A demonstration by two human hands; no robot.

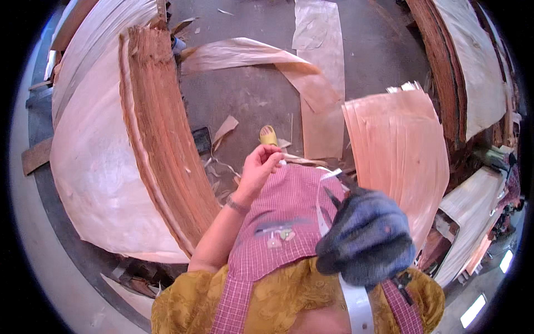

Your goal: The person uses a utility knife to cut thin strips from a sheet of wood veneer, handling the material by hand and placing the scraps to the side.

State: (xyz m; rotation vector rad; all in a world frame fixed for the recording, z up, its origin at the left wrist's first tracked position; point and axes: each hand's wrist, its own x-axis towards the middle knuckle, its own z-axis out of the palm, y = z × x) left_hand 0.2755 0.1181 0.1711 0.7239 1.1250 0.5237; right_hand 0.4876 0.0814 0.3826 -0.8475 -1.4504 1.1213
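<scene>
My bare left hand [260,168] is raised in front of the apron, thumb and fingers pinched together. A small white bit [282,162] shows at its fingertips; I cannot tell what it is. Close to my chest, my right hand [367,236] wears a dark blue-grey glove with its fingers curled closed. A thin dark point [332,197] juts from that glove, its kind unclear. A narrow white strip [321,214] curves up beside the glove, and a wider white length [356,306] with small holes comes out below it.
On the left stands a tall stack of wood veneer sheets [167,128]. A lower pile of pinkish veneer [397,142] is at the right, with another stack [445,72] behind. Long veneer strips [322,125] and scraps [225,131] lie on the floor near my yellow sandal [267,135].
</scene>
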